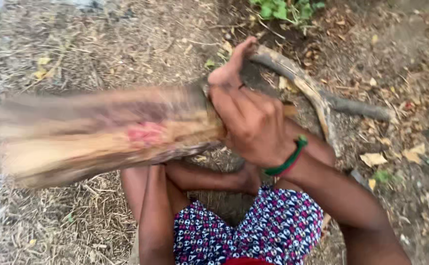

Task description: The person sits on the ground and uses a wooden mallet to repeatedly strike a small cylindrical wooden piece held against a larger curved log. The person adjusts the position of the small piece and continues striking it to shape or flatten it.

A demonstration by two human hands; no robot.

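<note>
The ground (pixel 101 49) is dry earth with straw and fallen leaves, and green plants (pixel 283 9) grow at its far edge. The largest thing I see is a thick piece of wood (pixel 101 132), blurred by motion, lying across the left half of the view above the ground. My right hand (pixel 253 122) is closed around its right end, fingers wrapped tight. My left hand I cannot see clearly; the left arm (pixel 153 206) goes down near my knees, so its state I cannot tell. A curved branch (pixel 312 93) lies on the ground behind the right hand. I think a firm grip near the end and legs kept well aside is the safe way. A green and red bangle (pixel 288 159) sits on the right wrist.
</note>
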